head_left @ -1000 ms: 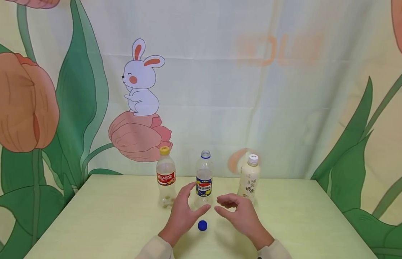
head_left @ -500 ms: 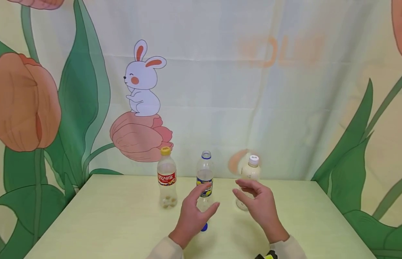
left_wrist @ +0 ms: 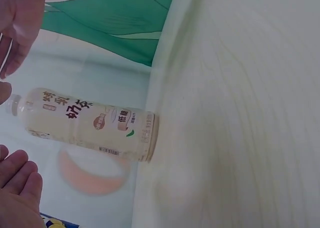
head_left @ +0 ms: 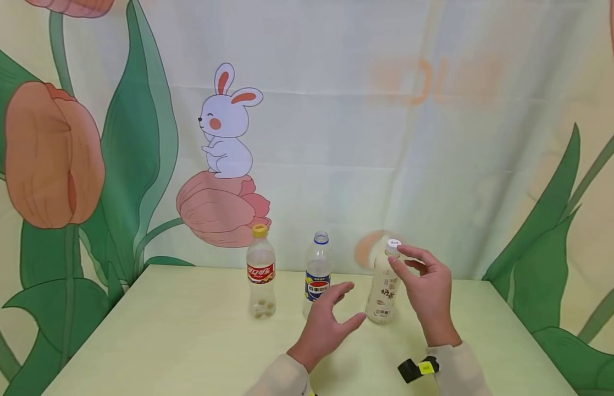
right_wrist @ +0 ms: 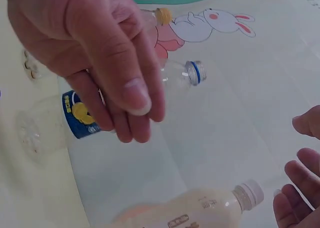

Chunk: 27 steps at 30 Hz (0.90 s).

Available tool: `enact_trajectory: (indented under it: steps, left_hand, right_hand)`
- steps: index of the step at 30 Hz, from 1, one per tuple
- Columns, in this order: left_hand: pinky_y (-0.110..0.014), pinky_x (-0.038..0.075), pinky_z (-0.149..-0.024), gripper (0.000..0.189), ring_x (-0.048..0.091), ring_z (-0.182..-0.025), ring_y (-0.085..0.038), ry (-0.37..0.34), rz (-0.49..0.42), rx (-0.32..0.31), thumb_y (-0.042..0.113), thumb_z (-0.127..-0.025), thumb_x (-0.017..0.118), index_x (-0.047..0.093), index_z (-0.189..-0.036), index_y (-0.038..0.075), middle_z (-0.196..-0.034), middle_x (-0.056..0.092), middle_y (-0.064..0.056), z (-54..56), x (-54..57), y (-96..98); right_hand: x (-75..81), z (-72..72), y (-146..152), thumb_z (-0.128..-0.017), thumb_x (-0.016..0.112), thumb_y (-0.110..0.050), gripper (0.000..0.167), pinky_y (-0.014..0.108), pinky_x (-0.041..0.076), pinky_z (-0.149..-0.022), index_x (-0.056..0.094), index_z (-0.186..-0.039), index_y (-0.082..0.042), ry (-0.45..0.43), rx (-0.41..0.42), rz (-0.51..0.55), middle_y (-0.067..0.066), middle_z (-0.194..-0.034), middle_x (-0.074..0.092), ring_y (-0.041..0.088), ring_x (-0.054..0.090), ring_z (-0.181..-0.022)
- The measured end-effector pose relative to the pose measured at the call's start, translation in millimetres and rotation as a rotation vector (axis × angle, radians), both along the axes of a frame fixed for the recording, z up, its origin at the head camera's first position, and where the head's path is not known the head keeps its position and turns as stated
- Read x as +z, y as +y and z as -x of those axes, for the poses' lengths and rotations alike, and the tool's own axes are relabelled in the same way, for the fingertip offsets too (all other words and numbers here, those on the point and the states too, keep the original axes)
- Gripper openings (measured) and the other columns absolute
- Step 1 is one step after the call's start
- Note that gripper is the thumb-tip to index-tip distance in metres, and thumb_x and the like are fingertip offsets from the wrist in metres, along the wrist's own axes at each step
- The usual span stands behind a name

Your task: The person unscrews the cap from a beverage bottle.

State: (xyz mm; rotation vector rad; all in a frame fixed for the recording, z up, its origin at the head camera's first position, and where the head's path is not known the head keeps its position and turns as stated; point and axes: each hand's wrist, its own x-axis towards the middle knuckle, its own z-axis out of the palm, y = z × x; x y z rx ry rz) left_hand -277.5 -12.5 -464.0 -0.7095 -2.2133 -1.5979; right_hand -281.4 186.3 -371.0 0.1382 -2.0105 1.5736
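A milk tea bottle [head_left: 382, 291] with a white cap [head_left: 393, 246] stands upright on the table. My right hand [head_left: 427, 283] is beside its cap, thumb and fingers spread; the right wrist view shows a gap between the fingers [right_wrist: 300, 175] and the cap. My left hand [head_left: 326, 324] hovers in front of the Pepsi bottle [head_left: 318, 269], fingers parted and holding nothing. That bottle is upright and uncapped, its lower part hidden by the hand. The left wrist view shows the left hand [left_wrist: 20, 188] near the milk tea bottle [left_wrist: 90, 120], not touching it.
At the left stands a Coca-Cola bottle [head_left: 261, 273] with a yellow cap, several small pale pieces at its bottom. The pale table [head_left: 163, 330] ends at a printed curtain [head_left: 316, 137]. A black strap device [head_left: 418, 368] sits at my right wrist.
Both hands have moved right, the right one also upward to the milk tea bottle's cap. The blue cap on the table is no longer visible in the head view. The bottles stand where they were.
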Motion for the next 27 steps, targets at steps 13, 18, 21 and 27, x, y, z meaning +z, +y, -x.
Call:
enact_trajectory:
  steps: [13, 18, 21, 27]
  left_hand:
    - [-0.042, 0.044, -0.118, 0.066, 0.054, -0.136, -0.028, -0.176, -0.041, 0.028, 0.026, -0.093, 0.076, 0.046, -0.148, 0.005, -0.145, 0.056, -0.011, 22.0, -21.4, 31.1]
    - [-0.05, 0.043, -0.117, 0.074, 0.049, -0.14, -0.03, -0.248, -0.007, 0.068, 0.032, -0.093, 0.076, 0.039, -0.153, 0.009, -0.151, 0.049, -0.01, 26.9, -26.6, 44.1]
    - [-0.053, 0.04, -0.119, 0.079, 0.045, -0.144, -0.031, -0.274, 0.0, 0.084, 0.035, -0.092, 0.077, 0.038, -0.155, 0.011, -0.156, 0.045, -0.009, 31.3, -26.4, 49.9]
    - [-0.057, 0.035, -0.121, 0.083, 0.039, -0.15, -0.032, -0.333, -0.015, 0.089, 0.039, -0.091, 0.077, 0.034, -0.158, 0.015, -0.161, 0.04, -0.008, 41.8, -25.0, 58.9]
  right_hand:
    - [-6.7, 34.6, 11, -0.088, 0.082, -0.023, 0.037, 0.03, 0.048, -0.097, 0.071, -0.12, -0.006, 0.104, -0.02, -0.081, 0.005, -0.124, 0.064, 0.008, 0.053, -0.114]
    - [-12.0, 41.5, 14, -0.089, 0.082, -0.032, 0.049, 0.037, 0.046, -0.1, 0.065, -0.129, -0.009, 0.005, -0.042, -0.102, 0.005, -0.133, 0.06, 0.014, 0.051, -0.116]
    - [-12.6, 43.4, 16, -0.088, 0.081, -0.037, 0.056, 0.04, 0.046, -0.1, 0.063, -0.134, -0.01, -0.058, -0.056, -0.113, 0.007, -0.137, 0.059, 0.025, 0.053, -0.118]
    - [-15.1, 50.6, 19, -0.088, 0.08, -0.044, 0.063, 0.047, 0.045, -0.104, 0.06, -0.137, -0.009, -0.122, -0.03, -0.139, 0.009, -0.139, 0.061, 0.032, 0.053, -0.124]
